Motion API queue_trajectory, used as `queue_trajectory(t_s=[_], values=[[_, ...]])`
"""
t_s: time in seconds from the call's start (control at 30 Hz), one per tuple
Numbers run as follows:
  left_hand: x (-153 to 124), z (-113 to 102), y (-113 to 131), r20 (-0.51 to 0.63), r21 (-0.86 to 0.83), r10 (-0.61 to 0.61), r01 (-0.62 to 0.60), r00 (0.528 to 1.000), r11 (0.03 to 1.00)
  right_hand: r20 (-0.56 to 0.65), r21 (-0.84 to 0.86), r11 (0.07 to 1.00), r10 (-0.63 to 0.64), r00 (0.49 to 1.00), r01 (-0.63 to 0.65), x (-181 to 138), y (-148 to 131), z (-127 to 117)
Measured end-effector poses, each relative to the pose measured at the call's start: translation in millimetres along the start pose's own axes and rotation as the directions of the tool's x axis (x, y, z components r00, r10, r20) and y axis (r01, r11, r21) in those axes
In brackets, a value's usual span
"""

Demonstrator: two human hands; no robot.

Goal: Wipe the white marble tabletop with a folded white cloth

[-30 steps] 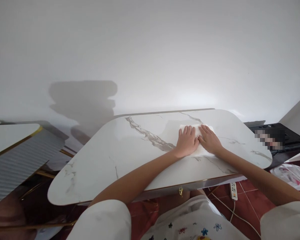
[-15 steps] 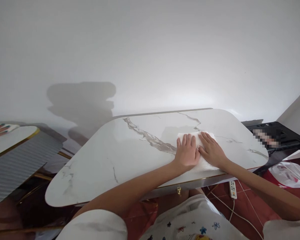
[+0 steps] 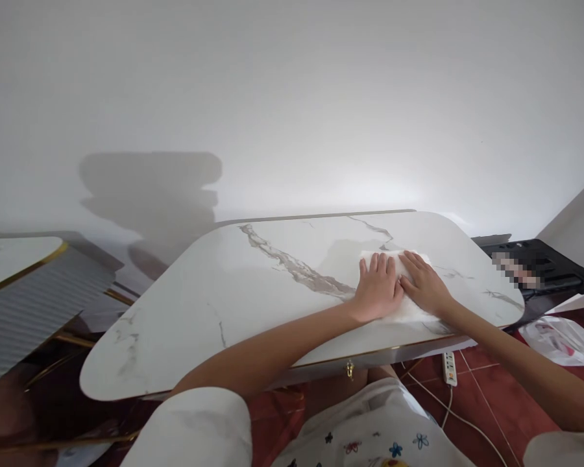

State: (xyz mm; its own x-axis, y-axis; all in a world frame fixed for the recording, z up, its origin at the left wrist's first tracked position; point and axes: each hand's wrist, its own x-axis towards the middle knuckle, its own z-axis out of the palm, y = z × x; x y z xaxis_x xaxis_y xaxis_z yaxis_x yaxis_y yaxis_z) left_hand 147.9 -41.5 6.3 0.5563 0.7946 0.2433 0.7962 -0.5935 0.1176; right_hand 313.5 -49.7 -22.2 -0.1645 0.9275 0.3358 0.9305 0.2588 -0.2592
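Observation:
A white folded cloth [image 3: 411, 312], maybe a towel or paper, lies on the right half of a white marble-patterned tabletop [image 3: 189, 311]. My left hand [image 3: 378, 285] rests flat on its left part, fingers stretched out and pointing away from me. Beside it, my right hand [image 3: 425, 285] presses flat on the cloth's right part, fingers extended and angled to the left. The thumbs of both hands nearly meet, and neither hand wraps around anything. Much of the cloth is hidden beneath the palms.
A wall [image 3: 292, 110] stands along the table's far edge. At the left is another white-topped table [image 3: 19, 259] with ribbed sides. To the right are a black case [image 3: 559, 256] and a plastic bag [image 3: 559, 340]. A power strip [image 3: 449, 368] with its cord is below.
Both hands have slid together to the right and slightly away from me over the tabletop, and the cloth has moved with them. They stay flat on it.

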Motion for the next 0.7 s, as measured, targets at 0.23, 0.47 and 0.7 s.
queue_trajectory(t_s=[0.23,0.47,0.7], values=[[41,8,-25,0.011,-0.023,-0.006,0.006,1.0,1.0,0.025,0.003,0.998,0.059,0.998,-0.06,47,7,2],[73,11,-53,-0.013,-0.021,-0.026,0.025,1.0,0.999,0.008,0.024,0.998,0.058,0.998,-0.058,90,18,16],[110,15,-81,-0.028,-0.042,-0.054,0.052,0.998,0.998,0.036,-0.013,0.998,0.066,0.997,-0.066,137,22,26]])
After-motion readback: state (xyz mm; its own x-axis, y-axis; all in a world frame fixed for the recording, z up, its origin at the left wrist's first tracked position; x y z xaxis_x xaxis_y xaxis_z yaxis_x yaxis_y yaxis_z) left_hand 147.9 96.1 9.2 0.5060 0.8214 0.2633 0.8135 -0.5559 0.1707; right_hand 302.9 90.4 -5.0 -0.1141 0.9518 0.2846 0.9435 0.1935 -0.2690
